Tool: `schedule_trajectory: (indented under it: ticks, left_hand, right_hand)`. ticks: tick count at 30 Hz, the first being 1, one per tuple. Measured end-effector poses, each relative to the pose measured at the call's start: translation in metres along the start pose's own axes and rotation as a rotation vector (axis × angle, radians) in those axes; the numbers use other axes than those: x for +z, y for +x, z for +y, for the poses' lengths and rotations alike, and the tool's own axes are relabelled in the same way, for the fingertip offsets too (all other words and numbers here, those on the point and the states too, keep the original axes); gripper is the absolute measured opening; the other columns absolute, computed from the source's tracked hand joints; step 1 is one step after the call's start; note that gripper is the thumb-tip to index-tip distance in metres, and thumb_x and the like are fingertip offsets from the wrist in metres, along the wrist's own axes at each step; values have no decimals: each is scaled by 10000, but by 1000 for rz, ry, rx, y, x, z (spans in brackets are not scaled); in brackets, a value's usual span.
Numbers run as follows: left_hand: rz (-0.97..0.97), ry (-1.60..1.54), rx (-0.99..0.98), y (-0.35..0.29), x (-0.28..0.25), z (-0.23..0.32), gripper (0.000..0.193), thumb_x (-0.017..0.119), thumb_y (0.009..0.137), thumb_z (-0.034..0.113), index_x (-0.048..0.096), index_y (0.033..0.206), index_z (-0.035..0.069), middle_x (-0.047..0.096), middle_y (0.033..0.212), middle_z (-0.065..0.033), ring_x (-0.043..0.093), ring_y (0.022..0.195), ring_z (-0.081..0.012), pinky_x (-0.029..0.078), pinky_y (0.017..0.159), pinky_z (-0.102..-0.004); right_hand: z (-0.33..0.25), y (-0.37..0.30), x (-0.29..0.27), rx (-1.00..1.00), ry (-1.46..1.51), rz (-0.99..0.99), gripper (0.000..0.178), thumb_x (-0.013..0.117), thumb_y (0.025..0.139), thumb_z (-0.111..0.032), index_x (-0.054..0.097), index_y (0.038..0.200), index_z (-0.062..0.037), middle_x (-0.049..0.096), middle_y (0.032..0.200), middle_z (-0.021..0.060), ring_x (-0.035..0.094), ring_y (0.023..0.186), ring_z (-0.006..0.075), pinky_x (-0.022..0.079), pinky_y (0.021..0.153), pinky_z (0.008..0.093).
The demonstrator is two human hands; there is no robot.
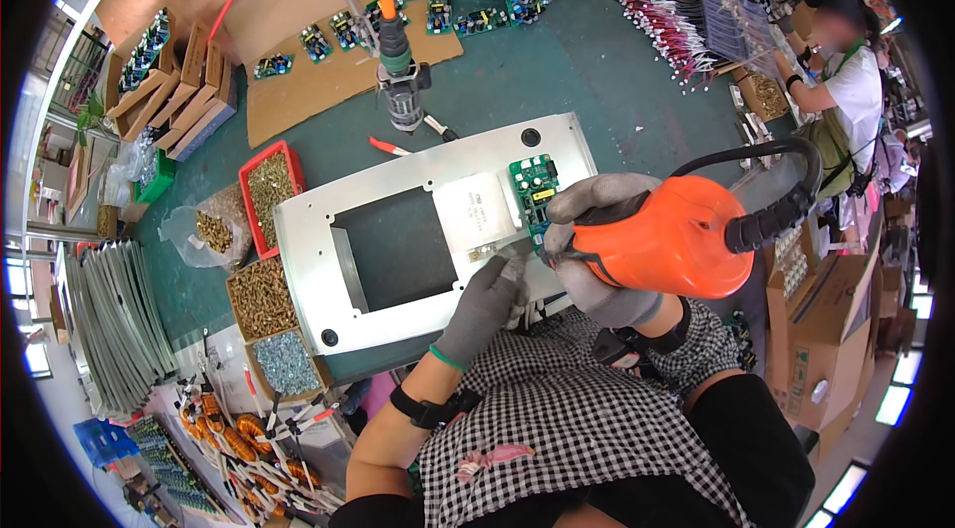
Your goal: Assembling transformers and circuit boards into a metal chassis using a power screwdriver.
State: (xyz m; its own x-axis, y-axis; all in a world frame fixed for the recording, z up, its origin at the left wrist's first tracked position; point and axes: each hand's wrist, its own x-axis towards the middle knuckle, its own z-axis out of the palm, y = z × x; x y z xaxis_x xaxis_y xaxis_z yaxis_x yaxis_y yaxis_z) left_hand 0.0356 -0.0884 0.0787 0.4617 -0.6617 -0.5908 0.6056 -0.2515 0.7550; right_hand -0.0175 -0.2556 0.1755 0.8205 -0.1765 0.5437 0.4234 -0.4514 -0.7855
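A white sheet-metal panel [398, 200] with a large rectangular cut-out lies on the green table before me. A green circuit board [537, 192] with black and yellow parts sits toward its right end, beside a flat silver plate [472, 211]. My gloved right hand [597, 249] grips an orange corded power tool [686, 234]; the tool's tip is hidden behind the glove. My gloved left hand [487, 301] is at the panel's near edge, close to a small terminal piece [481, 253]. Its fingers are bent together, and what they hold cannot be made out.
An orange-hosed screwdriver [403, 95] hangs beyond the panel. At left stand a red bin of screws [269, 185], a box of brass fasteners [261, 299] and a box of silver fasteners [286, 365]. Circuit boards [343, 28] lie on cardboard. A person [846, 95] works at the far right.
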Motion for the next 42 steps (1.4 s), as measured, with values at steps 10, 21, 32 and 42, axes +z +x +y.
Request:
schedule_trajectory:
  ticks: [10,21,32,42]
  left_hand:
    - [-335,-432,-54,-23,-13,15,852,366,893,659,321,1411,-15,441,1335,-145,511,1144,-208,452,991,-340]
    - [-428,-464,-33,-22,-1,25,716,521,912,522,385,1362,-17,529,1162,-105,560,985,-163,492,920,-335]
    - [-466,-493,34,-14,-3,3,524,595,916,356,473,1262,-19,571,925,-27,564,845,-107,501,762,-259]
    - [-428,-486,38,-14,3,2,465,603,920,281,497,1268,-9,615,1073,-90,608,868,-123,534,755,-264]
  right_hand:
    - [-22,3,2,-88,537,293,569,658,693,73,428,1211,18,600,1073,209,657,798,198,552,688,274]
    - [-22,3,-19,-183,705,201,709,718,750,-31,340,1350,-47,566,1165,181,677,757,238,577,635,364]
    - [-28,-1,-40,-282,630,204,735,700,716,-25,355,1365,-48,558,1176,188,677,740,238,571,610,358]
    - [-29,-6,-36,-294,626,220,684,688,754,-2,337,1341,-16,554,1161,223,685,802,268,587,651,361]
